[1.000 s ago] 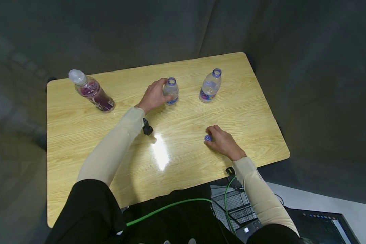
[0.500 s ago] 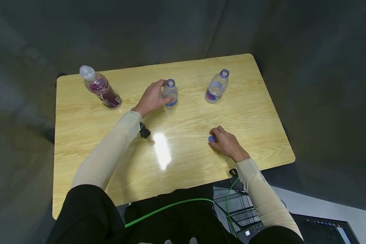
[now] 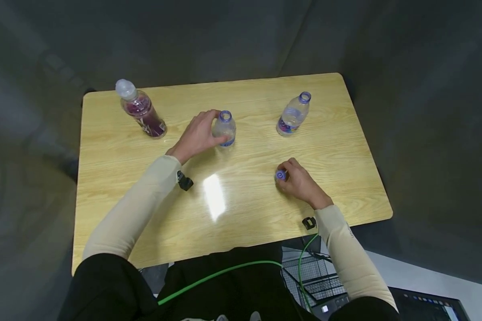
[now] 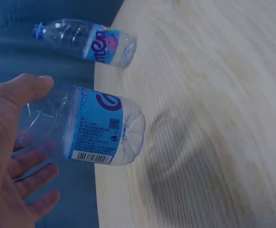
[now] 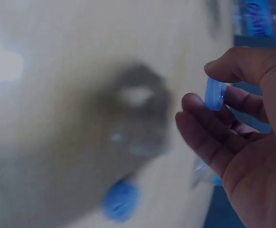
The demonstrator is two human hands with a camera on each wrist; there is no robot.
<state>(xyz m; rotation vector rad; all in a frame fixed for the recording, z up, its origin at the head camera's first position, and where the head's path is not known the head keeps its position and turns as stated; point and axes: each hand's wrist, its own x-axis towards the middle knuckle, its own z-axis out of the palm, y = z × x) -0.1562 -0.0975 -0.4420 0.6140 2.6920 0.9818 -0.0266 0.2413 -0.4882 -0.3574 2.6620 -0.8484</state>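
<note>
My left hand (image 3: pixel 198 133) grips a small clear plastic water bottle (image 3: pixel 224 129), thumb in front and fingers behind. The bottle is uncapped, with a blue ring at its neck. In the left wrist view its blue label (image 4: pixel 97 126) faces the camera, and its base is close over the table beside a shadow. To the right, my right hand (image 3: pixel 301 183) pinches a small blue bottle cap (image 5: pixel 215 94) between thumb and fingers. A second blue cap (image 5: pixel 121 200), blurred, lies on the table in the right wrist view. Another uncapped clear bottle (image 3: pixel 293 117) stands at the back right.
A bottle of purple drink (image 3: pixel 146 116) with a white cap stands at the back left of the wooden table (image 3: pixel 184 223). Dark cloth (image 3: pixel 233 40) hangs behind. A green cable (image 3: pixel 221 273) crosses the lap, and a laptop (image 3: pixel 425 303) sits at lower right.
The head view has shifted, moving the table rightward in frame. My left hand has brought its bottle slightly left and nearer. My right hand has raised the cap slightly.
</note>
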